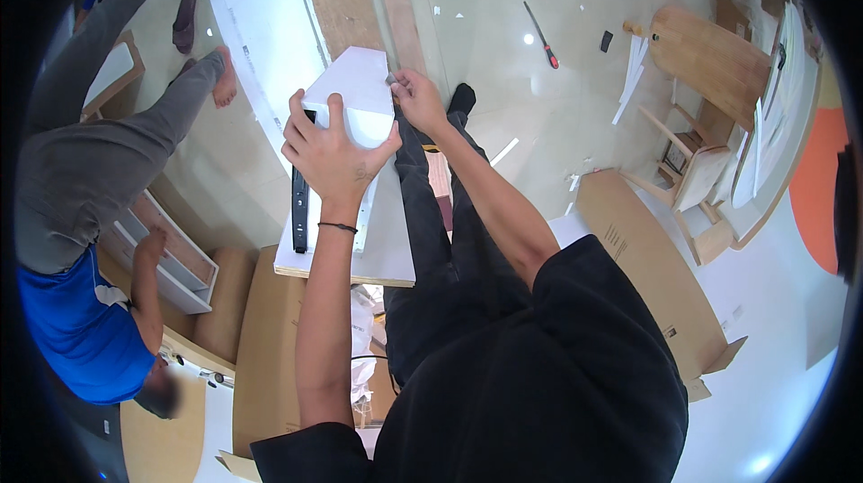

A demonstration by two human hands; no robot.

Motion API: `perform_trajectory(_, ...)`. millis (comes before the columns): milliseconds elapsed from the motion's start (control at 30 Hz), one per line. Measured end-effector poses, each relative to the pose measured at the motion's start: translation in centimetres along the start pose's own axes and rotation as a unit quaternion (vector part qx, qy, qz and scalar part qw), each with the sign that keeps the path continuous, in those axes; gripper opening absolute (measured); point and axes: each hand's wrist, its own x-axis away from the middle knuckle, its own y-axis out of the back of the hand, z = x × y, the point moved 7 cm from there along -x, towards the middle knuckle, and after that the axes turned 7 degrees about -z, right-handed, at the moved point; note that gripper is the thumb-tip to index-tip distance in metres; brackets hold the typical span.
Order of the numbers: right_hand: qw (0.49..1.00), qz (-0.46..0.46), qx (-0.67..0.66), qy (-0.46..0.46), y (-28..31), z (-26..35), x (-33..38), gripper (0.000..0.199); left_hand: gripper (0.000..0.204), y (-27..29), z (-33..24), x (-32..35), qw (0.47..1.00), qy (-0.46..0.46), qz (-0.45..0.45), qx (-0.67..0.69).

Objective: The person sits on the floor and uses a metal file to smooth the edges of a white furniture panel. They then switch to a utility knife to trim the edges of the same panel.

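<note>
My left hand [331, 149] grips the near edge of a white furniture panel [358, 80] that I hold up in front of me. A black metal slide rail [299, 204] runs along the panel's left side, just below that hand. My right hand [415, 98] pinches a small grey fitting at the panel's right edge. Under both hands the wider white board [391, 240] shows its pale wooden edge along the bottom.
Another person in a blue shirt and grey trousers [81, 177] crouches at left over a white drawer frame [171, 258]. Cardboard sheets [647, 258] lie at right and lower left. A red-handled screwdriver [541, 35] rests on the glossy floor. Wooden chair parts [706, 61] stand at upper right.
</note>
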Motion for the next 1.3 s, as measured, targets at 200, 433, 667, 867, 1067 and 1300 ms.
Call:
perform_trajectory(200, 0.999, 0.017, -0.023, -0.039, 0.6, 1.9, 1.2, 0.018, 0.072, 0.3, 0.1, 0.0, 1.0, -0.001, -0.008, 0.009)
perform_trajectory(433, 0.999, 0.005, 0.018, 0.036, 1.5, 4.0, 2.1, 0.009, 0.071, 0.4, 0.2, 0.0, 1.0, -0.002, -0.011, 0.022)
perform_trajectory(667, 0.999, 0.049, 0.006, -0.018, 1.9, 4.8, 3.1, 0.014, 0.072, 0.5, 0.4, -0.1, 0.999, -0.001, -0.011, 0.03)
perform_trajectory(867, 0.998, 0.054, -0.022, 0.014, 2.6, 6.3, 4.2, 0.012, 0.069, 0.5, 0.4, -0.1, 1.0, 0.004, -0.008, 0.026)
perform_trajectory(1067, 0.997, 0.061, -0.021, -0.038, 2.8, 6.6, 4.9, 0.011, 0.069, 0.6, 0.6, -0.1, 0.999, 0.011, -0.006, 0.037)
perform_trajectory(1300, 0.994, 0.087, -0.07, -0.018, 3.9, 7.6, 6.3, 0.012, 0.072, 0.7, 0.5, -0.1, 0.999, 0.012, -0.006, 0.038)
